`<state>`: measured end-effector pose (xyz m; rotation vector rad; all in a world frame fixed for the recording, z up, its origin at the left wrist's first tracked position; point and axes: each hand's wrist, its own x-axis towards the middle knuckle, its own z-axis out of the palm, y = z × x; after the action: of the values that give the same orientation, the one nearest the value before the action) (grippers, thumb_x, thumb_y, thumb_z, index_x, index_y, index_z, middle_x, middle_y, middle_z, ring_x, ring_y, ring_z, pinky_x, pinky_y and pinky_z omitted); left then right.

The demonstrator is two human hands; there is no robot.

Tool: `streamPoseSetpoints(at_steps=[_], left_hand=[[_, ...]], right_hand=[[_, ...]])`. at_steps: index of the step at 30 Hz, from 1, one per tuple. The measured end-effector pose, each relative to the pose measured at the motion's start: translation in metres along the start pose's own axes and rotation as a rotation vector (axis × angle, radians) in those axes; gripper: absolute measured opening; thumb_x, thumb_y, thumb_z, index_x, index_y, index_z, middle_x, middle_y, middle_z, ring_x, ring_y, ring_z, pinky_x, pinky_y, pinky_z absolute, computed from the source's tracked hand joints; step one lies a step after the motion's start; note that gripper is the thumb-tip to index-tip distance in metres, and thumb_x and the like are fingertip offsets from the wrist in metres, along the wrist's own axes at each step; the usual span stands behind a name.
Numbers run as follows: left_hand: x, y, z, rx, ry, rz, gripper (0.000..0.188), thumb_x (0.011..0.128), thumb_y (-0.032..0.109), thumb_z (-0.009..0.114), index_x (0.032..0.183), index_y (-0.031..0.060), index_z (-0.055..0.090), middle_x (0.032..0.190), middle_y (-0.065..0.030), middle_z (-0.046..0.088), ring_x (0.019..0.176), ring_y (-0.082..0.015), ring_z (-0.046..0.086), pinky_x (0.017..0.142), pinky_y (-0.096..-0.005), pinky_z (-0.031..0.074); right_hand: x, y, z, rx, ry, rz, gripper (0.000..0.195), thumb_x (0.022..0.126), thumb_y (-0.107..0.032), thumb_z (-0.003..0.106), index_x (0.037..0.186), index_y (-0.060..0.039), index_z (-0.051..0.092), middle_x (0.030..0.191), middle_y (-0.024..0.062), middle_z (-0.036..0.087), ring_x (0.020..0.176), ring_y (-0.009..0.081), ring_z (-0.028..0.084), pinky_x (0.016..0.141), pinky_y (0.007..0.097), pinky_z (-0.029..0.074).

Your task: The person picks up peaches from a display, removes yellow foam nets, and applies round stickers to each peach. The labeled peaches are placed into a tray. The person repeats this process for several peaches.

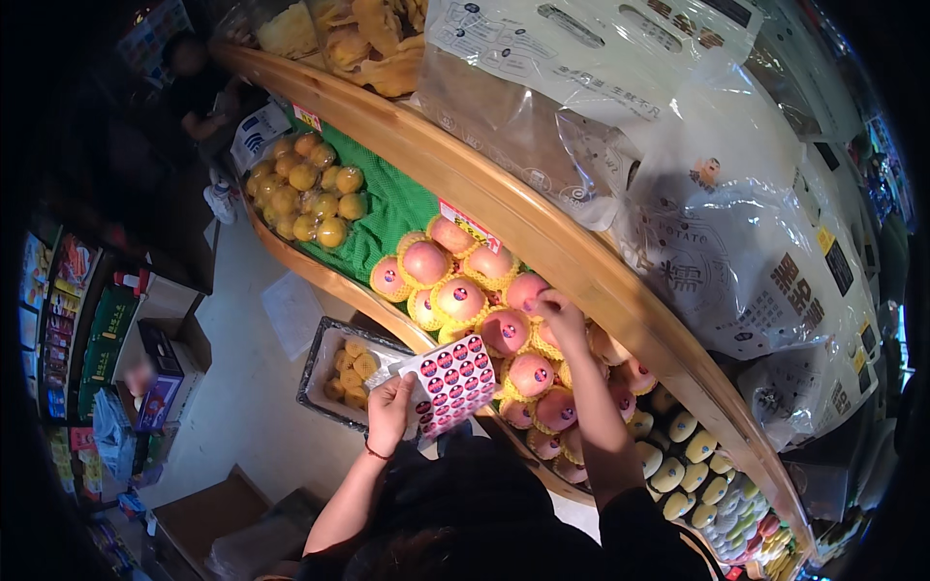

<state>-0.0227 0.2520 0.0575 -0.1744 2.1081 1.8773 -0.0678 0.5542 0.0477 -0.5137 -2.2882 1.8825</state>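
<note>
My left hand (391, 407) grips a white sheet of round red-and-blue stickers (454, 385) by its left edge. With bent fingers, my right hand (563, 314) touches a pinkish-red apple (526, 290) near the display's back board. Whether a sticker is between those fingertips cannot be seen. Around it lie several similar fruits in yellow foam nets, many bearing a round sticker, such as the apple (460, 298) to the left and another apple (531, 373) nearer me. Part of the pile is hidden behind my right forearm and the sheet.
Beyond the wooden board (508, 174) hang printed plastic bags (697, 240). Wrapped orange fruits (309, 189) rest on green matting (385, 189); yellow fruits (683, 465) lie at right. A lined crate of netted fruit (320, 356) stands on the floor. A person (200, 102) is at upper left.
</note>
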Motion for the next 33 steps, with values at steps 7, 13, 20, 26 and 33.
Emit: streamPoseSetpoints(at_steps=[7,13,20,26,33], left_hand=[[-0.001,0.005,-0.001,-0.005,-0.034,0.001,0.040,0.092,0.028,0.051,0.067,-0.0030,0.055,0.056,0.0075,0.044,0.053,-0.0022,0.033,0.046,-0.0215,0.030],[-0.008,0.001,-0.002,-0.052,-0.066,-0.040,0.038,0.092,0.028,0.051,0.072,-0.0035,0.058,0.060,0.0073,0.047,0.056,-0.0018,0.035,0.049,-0.0201,0.032],[-0.004,0.001,-0.002,-0.121,-0.072,-0.012,0.036,0.092,0.026,0.051,0.073,-0.0027,0.059,0.061,0.0078,0.049,0.055,-0.0015,0.035,0.049,-0.0198,0.031],[-0.006,-0.003,-0.014,-0.141,-0.061,-0.036,0.031,0.091,0.022,0.053,0.076,-0.0036,0.060,0.066,0.0063,0.053,0.060,-0.0016,0.041,0.054,-0.0189,0.035],[-0.014,0.001,-0.006,-0.353,-0.095,-0.156,0.030,0.092,0.023,0.050,0.076,0.0002,0.061,0.065,0.0060,0.052,0.057,-0.0015,0.040,0.051,-0.0183,0.034]], right_hand=[[0.071,0.066,-0.012,-0.428,0.141,0.008,0.008,0.079,-0.008,0.063,0.083,-0.0029,0.059,0.076,0.0001,0.057,0.070,0.0092,0.053,0.064,0.0219,0.042],[0.069,0.071,-0.008,-0.496,0.128,0.038,0.008,0.080,-0.008,0.061,0.085,-0.0022,0.059,0.080,0.0011,0.058,0.073,0.0107,0.054,0.066,0.0229,0.043],[0.080,0.061,-0.018,-0.347,0.278,0.098,0.010,0.082,-0.009,0.059,0.088,-0.0014,0.060,0.084,0.0022,0.060,0.076,0.0124,0.055,0.068,0.0242,0.044],[-0.055,-0.073,0.050,0.060,-0.141,-0.075,0.004,0.081,0.000,0.057,0.083,0.0000,0.060,0.082,0.0028,0.059,0.073,0.0102,0.054,0.067,0.0213,0.042],[-0.106,-0.075,0.094,-0.381,-0.359,-0.639,0.012,0.070,-0.005,0.065,0.082,-0.0035,0.064,0.082,0.0067,0.056,0.077,0.0250,0.055,0.067,0.0342,0.045]])
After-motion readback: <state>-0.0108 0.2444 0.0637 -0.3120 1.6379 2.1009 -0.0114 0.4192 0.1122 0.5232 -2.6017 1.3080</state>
